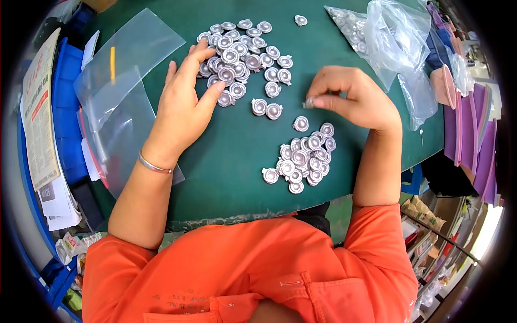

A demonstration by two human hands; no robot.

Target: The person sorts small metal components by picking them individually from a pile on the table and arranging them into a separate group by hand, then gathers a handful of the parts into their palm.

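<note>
1. Head view, 2 o'clock: I see the right hand [353,99] over the green tabletop [231,161], thumb and forefinger pinching one silver ridged disc [308,103] — turned nearly edge-on.
2. Head view, 10 o'clock: the left hand [186,102] has its fingers spread, fingertips and thumb at the left edge of the larger disc pile [230,56], which sits toward 11 o'clock.
3. Head view, 3 o'clock, just off centre: I make out the smaller disc pile [300,158], with a loose disc [300,124] near its upper edge.
4. Head view, farther out: crumpled clear plastic bags [401,40] toward 1 o'clock — a flat clear plastic sleeve [142,40] toward 10.
</note>
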